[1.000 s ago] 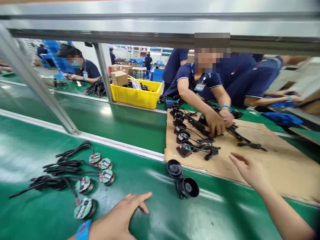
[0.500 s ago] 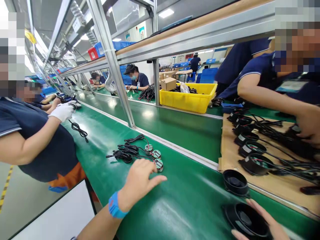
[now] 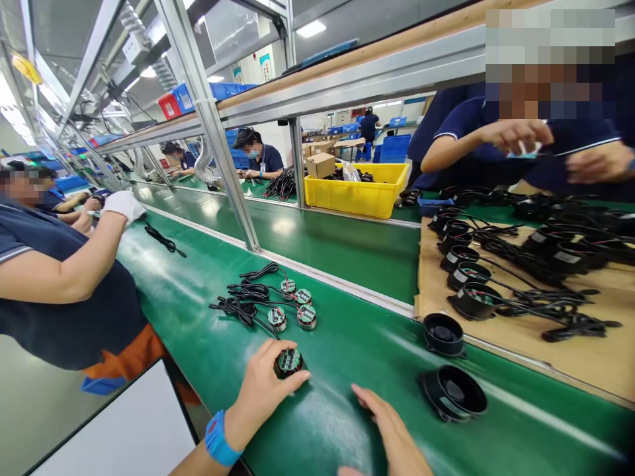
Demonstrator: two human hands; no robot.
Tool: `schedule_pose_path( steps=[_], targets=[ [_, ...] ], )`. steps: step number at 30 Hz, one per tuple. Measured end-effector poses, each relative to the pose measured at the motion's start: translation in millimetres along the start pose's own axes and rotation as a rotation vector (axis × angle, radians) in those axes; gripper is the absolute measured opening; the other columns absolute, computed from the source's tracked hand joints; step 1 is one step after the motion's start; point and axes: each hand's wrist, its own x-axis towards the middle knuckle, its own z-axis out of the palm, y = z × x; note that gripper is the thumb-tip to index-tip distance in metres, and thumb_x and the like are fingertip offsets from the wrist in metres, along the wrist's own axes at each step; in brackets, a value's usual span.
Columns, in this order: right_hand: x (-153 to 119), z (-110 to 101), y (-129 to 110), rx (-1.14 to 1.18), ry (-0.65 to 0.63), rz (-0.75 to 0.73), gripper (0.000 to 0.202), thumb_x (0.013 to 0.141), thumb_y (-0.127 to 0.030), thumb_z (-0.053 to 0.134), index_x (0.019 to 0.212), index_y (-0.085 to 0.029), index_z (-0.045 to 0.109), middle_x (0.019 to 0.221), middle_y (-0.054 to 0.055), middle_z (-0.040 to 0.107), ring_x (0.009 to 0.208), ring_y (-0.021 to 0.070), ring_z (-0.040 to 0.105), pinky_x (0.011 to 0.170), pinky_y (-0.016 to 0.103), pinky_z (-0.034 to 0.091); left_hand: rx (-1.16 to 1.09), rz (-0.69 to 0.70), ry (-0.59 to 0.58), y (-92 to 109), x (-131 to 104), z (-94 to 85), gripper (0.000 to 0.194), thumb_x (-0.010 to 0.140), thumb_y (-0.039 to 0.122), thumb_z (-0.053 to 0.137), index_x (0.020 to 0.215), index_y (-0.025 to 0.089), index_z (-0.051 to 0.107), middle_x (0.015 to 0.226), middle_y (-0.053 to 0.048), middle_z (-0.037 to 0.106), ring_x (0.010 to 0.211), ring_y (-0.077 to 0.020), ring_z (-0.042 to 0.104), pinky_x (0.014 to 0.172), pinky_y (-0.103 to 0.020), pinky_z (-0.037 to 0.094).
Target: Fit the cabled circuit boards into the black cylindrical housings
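Note:
My left hand (image 3: 255, 390), with a blue wristband, has thumb and fingers curled around a round motor part with a green circuit board (image 3: 289, 360) on top. My right hand (image 3: 389, 426) is low in the view, thumb and fingers apart, nothing between them. Just beyond my left hand lie several similar circuit-board parts (image 3: 306, 316) with bundled black cables (image 3: 243, 307). To the right of my right hand a round black fan housing (image 3: 454, 395) stands on the green work surface (image 3: 342, 357). A second black housing (image 3: 443, 334) sits behind it.
At right, a cardboard sheet (image 3: 526, 357) bears several wired black housings (image 3: 471, 299). A metal post (image 3: 213, 125) rises from the bench divider. Behind it stands a yellow bin (image 3: 352, 197). Co-workers are on both sides, one wearing a white glove (image 3: 124, 205) at left.
My right hand has let go of the black housing and moved left. My left hand has come nearer and taken hold of a circuit-board part. The co-worker at right has raised their hands.

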Motion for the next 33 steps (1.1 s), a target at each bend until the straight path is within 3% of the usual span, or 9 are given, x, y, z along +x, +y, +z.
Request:
schedule_pose_path(
  steps=[2,5,9,12,15,19,23,26,33],
  targets=[
    [20,18,-19,0.145,0.009,0.043,0.107,0.063,-0.035,0.090,0.153,-0.026,0.034,0.152,0.018,0.046,0.135,0.0392,0.052,0.109,0.055,0.049,-0.066,-0.008,0.014,18,-3,3.2,0.047,0.081,0.054,0.078,0.115,0.022,0.069,0.098,-0.005,0.068,0.088,-0.0238,0.069,0.079,-0.037,0.060],
    [42,23,-42,0.352,0.080,0.041,0.088,0.073,-0.037,0.083,0.147,-0.028,0.035,0.145,0.016,0.051,0.128,0.0355,0.057,0.106,0.054,0.050,-0.188,0.062,-0.071,45,-8,6.4,0.061,0.082,0.066,0.072,0.124,0.023,0.067,0.103,-0.007,0.067,0.091,-0.0244,0.069,0.076,-0.035,0.060],
    [36,-14,-55,0.643,0.052,0.134,0.044,0.088,-0.046,0.067,0.123,-0.027,0.048,0.110,0.008,0.066,0.098,0.0248,0.066,0.088,0.040,0.054,-0.237,0.273,-0.289,72,-8,6.5,0.067,0.093,0.066,0.056,0.147,0.026,0.048,0.116,-0.009,0.068,0.098,-0.0239,0.068,0.090,-0.038,0.059],
    [15,-48,-49,1.002,-0.067,0.257,0.047,0.085,-0.057,0.067,0.117,-0.025,0.053,0.099,0.004,0.064,0.084,0.0194,0.063,0.074,0.033,0.053,-0.235,0.447,-0.458,86,3,10.1,0.060,0.101,0.055,0.050,0.152,0.025,0.038,0.126,-0.010,0.067,0.111,-0.0242,0.066,0.105,-0.042,0.051],
    [-7,-66,-37,1.284,-0.101,0.337,0.056,0.076,-0.053,0.078,0.115,-0.022,0.053,0.097,0.003,0.064,0.070,0.0137,0.060,0.057,0.024,0.048,-0.264,0.586,-0.565,98,18,23.4,0.069,0.096,0.063,0.056,0.150,0.024,0.039,0.128,-0.012,0.067,0.116,-0.0267,0.064,0.108,-0.045,0.049],
    [-30,-70,-24,1.258,-0.132,0.412,0.070,0.065,-0.046,0.090,0.114,-0.023,0.047,0.080,-0.003,0.063,0.051,0.0065,0.050,0.049,0.019,0.037,-0.386,0.641,-0.644,111,27,47.7,0.074,0.084,0.071,0.065,0.138,0.022,0.050,0.128,-0.012,0.067,0.115,-0.0274,0.066,0.103,-0.041,0.053],
    [-37,-67,-26,1.102,-0.054,0.428,0.065,0.060,-0.041,0.094,0.102,-0.024,0.048,0.093,-0.002,0.060,0.077,0.0117,0.056,0.064,0.022,0.043,-0.558,0.466,-0.703,115,17,62.7,0.068,0.077,0.067,0.077,0.125,0.023,0.056,0.113,-0.006,0.071,0.099,-0.0228,0.072,0.087,-0.032,0.059],
    [-35,-59,-31,1.023,0.060,0.418,0.061,0.061,-0.042,0.093,0.101,-0.025,0.049,0.097,-0.002,0.057,0.086,0.0143,0.055,0.070,0.024,0.045,-0.553,0.364,-0.656,108,7,68.5,0.060,0.077,0.059,0.081,0.119,0.024,0.058,0.121,-0.007,0.069,0.105,-0.0240,0.071,0.092,-0.034,0.058],
    [-33,-48,-36,0.904,0.297,0.433,0.104,0.062,-0.041,0.094,0.144,-0.034,0.031,0.102,0.001,0.061,0.102,0.0227,0.064,0.087,0.035,0.050,-0.607,0.273,-0.637,90,-1,76.1,0.090,0.068,0.056,0.089,0.138,0.031,0.040,0.110,-0.003,0.073,0.102,-0.0245,0.072,0.091,-0.039,0.056]
  ],
)
